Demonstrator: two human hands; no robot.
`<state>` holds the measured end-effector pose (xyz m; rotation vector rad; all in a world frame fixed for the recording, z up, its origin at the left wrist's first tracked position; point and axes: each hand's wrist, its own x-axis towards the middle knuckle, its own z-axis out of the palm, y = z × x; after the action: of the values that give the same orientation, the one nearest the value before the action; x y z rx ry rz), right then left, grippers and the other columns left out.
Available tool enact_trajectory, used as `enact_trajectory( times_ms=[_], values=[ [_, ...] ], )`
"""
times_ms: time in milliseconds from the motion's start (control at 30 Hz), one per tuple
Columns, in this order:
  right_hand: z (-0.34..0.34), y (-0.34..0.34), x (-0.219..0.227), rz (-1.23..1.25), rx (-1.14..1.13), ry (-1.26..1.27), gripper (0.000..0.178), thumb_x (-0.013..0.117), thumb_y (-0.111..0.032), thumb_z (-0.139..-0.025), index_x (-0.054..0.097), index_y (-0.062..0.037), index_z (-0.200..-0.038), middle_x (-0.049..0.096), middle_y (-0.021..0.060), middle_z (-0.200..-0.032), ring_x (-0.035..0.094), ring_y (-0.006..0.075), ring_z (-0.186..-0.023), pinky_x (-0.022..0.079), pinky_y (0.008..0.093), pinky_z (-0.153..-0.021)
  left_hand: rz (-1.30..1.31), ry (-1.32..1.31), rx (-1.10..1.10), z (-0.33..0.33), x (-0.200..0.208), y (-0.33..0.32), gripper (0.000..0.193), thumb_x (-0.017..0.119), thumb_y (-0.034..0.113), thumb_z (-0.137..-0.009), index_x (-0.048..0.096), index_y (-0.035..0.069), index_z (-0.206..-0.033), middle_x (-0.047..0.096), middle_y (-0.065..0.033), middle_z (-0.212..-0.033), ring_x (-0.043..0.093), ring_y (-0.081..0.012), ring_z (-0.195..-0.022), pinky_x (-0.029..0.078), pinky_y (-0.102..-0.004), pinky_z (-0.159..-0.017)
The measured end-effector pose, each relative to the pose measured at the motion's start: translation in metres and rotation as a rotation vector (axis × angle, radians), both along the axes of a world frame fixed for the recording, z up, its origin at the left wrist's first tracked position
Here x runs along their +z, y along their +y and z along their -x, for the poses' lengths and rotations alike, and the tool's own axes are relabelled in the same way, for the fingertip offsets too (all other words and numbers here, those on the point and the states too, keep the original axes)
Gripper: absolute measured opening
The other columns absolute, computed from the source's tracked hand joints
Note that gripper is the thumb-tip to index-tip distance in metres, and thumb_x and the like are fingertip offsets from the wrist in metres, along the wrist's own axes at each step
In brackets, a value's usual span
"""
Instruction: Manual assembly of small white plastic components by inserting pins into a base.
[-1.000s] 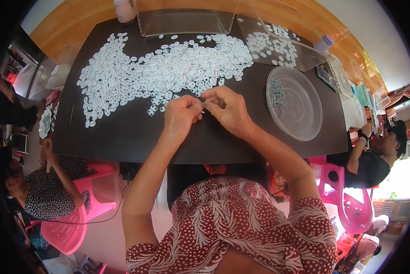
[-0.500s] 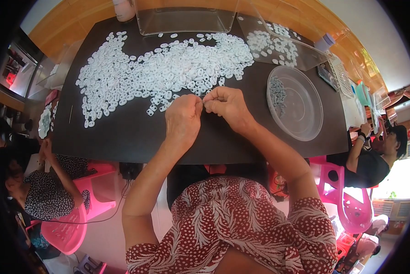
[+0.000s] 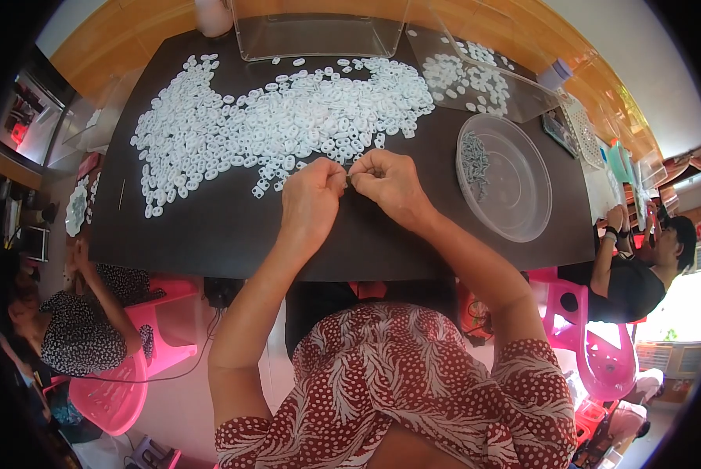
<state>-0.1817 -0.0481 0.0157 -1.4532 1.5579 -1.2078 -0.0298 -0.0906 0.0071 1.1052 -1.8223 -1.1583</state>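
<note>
Side by side above the dark table point(image 3: 233, 234), both my hands are closed in pinches, fingertips almost meeting. Whatever sits between the fingers of my left hand point(image 3: 311, 195) is hidden or too small to name. My right hand point(image 3: 391, 186) likewise grips something tiny at its thumb and forefinger that I cannot make out. Just beyond the fingers spreads a wide heap of small white oval plastic pieces point(image 3: 288, 121) with holes. Right of my right hand stands a round clear plastic tub point(image 3: 515, 187), and small grey screw-like parts point(image 3: 474, 160) lie along its left side.
At the back stands a clear plastic box point(image 3: 319, 39); another clear bin point(image 3: 515, 90) at the back right holds more white pieces. A thin rod point(image 3: 121, 195) lies at the left, a phone point(image 3: 560, 134) at the right. Other people sit at both sides, near pink chairs point(image 3: 116, 395).
My hands have shifted very slightly, fingertips still together over the same spot. The heap and the tub have not moved.
</note>
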Motion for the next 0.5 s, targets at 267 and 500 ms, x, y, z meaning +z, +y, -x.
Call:
enact_trajectory(
  times_ms=[267,500],
  values=[
    [0.0068,-0.0032,0.0006,-0.081,0.028,-0.179,0.010,0.059,-0.004,-0.072,0.062,0.0054,-0.075,0.059,0.0033,-0.066,0.051,0.0077,-0.061,0.042,0.0238,-0.054,0.781,-0.183,0.015,0.0032,-0.0009,0.0031,0.012,0.065,0.000,-0.074,0.059,0.003,-0.084,0.057,-0.0112,-0.075,0.056,-0.0305,-0.071,0.045,-0.0375,-0.059],
    [0.0039,-0.0028,0.0024,-0.085,-0.002,-0.106,0.010,0.060,-0.004,-0.072,0.063,0.0045,-0.076,0.061,0.0053,-0.067,0.053,0.0093,-0.062,0.044,0.0247,-0.057,0.661,-0.205,-0.025,0.0016,-0.0043,-0.0027,0.012,0.064,0.002,-0.075,0.058,0.004,-0.085,0.059,-0.0112,-0.077,0.057,-0.0292,-0.073,0.045,-0.0388,-0.061]
  ],
)
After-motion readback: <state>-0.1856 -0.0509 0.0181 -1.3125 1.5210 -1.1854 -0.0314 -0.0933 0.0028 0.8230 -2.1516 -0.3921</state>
